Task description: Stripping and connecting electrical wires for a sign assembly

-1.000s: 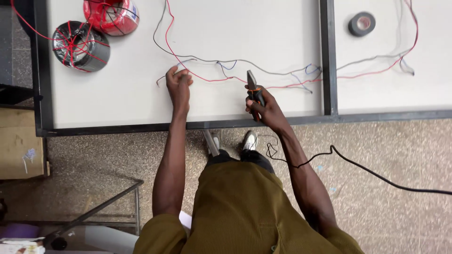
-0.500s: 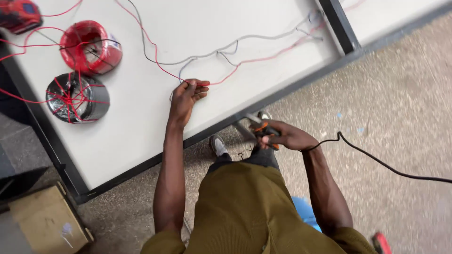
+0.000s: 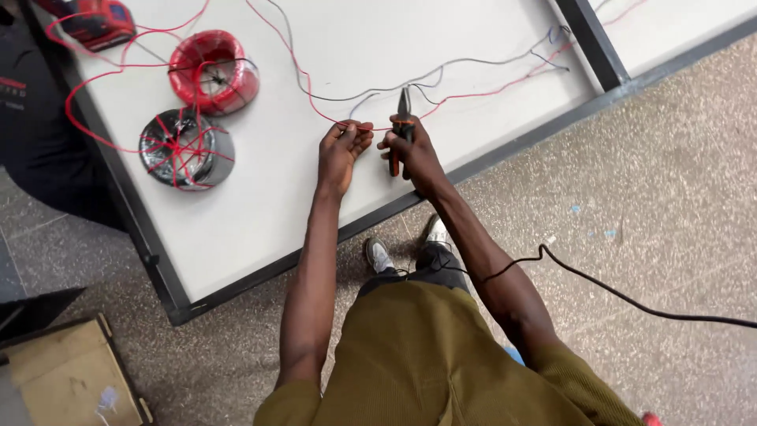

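Your table's far left: red wire spool (image 3: 214,72) | black spool (image 3: 186,148) wrapped in red strands | floor: cardboard box (image 3: 67,375) | black cable (image 3: 631,298)

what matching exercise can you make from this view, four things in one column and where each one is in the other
Things:
1. thin red wire
2. orange-handled pliers
3. red coil of wire
4. black cable

Places:
A. on the speckled floor
B. in the right hand
C. pinched by the left hand
D. on the white table, beside the black coil of wire

Pairs: 1-C, 2-B, 3-D, 4-A
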